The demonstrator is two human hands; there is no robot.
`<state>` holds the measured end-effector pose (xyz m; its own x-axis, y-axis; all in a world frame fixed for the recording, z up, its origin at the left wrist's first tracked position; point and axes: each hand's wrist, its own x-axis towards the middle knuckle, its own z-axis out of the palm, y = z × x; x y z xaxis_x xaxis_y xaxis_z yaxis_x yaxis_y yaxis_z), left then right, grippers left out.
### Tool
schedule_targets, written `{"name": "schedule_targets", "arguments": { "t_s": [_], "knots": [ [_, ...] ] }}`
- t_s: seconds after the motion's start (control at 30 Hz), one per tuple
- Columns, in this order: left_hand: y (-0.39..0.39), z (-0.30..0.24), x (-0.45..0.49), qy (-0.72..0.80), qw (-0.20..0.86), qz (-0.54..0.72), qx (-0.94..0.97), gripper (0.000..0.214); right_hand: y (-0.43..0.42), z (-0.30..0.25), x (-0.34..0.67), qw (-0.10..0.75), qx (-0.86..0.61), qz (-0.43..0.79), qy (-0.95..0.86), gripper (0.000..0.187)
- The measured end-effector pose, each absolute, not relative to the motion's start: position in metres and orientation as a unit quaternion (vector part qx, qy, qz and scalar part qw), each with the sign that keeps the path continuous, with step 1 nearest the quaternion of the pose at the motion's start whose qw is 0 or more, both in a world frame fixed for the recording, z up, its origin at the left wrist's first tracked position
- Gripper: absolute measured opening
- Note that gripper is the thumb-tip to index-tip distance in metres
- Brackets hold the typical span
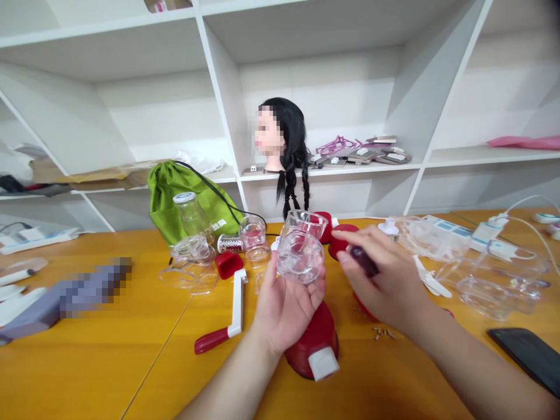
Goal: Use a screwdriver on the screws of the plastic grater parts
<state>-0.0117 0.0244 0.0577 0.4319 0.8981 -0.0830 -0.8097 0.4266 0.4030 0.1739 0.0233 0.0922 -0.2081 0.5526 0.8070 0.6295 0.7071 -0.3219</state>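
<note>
Okay so on my feed the left hand (291,306) is cupped around a clear plastic housing (301,259), thumb along its nine o'clock side, fingers curled under and behind toward three. The housing sits right at the finger end of the palm, about twelve o'clock from it, with its flared rim up top. Can't tell how hard I'm squeezing, but it's definitely held, and it's up above the table.

Right hand (385,274) is off at three o'clock from the housing, closed around a stubby dark tool handle (364,261), index finger stretched out toward ten. I'd say screwdriver, but the tip isn't visible to me. From this angle there's a small gap between that hand and the housing.

Going round the housing: red suction base (311,344) with a white tab (324,364) at six, partly behind the left hand. Little pile of screws (384,333) between four and five, phone (525,356) further out at four. Crank handle (238,297), white arm and red grip, at eight. Metal grater drum (230,243) at nine, green drawstring bag (164,204) past it at ten. Mannequin head (295,131) on the shelf at twelve, lol.
</note>
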Motion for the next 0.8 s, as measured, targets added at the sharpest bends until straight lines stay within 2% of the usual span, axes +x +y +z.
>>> {"name": "schedule_targets", "arguments": {
  "t_s": [0.07, 0.2, 0.43, 0.7, 0.8],
  "knots": [
    [0.025, 0.058, -0.013, 0.148, 0.832, 0.514, 0.144, 0.054, 0.021, 0.101, 0.182, 0.542, -0.369, -0.033, -0.754, 0.018],
    [0.026, 0.058, -0.013, 0.15, 0.827, 0.524, 0.14, 0.054, 0.012, 0.113, 0.194, 0.557, -0.352, -0.031, -0.752, 0.02],
    [0.026, 0.056, -0.013, 0.157, 0.811, 0.543, 0.151, 0.052, -0.006, 0.123, 0.199, 0.521, -0.305, -0.069, -0.794, 0.011],
    [0.023, 0.056, -0.014, 0.152, 0.812, 0.544, 0.144, 0.051, -0.005, 0.121, 0.194, 0.479, -0.222, -0.168, -0.832, 0.019],
    [0.023, 0.055, -0.013, 0.149, 0.811, 0.544, 0.158, 0.053, -0.004, 0.115, 0.193, 0.466, -0.216, -0.159, -0.843, 0.017]
  ]
}}
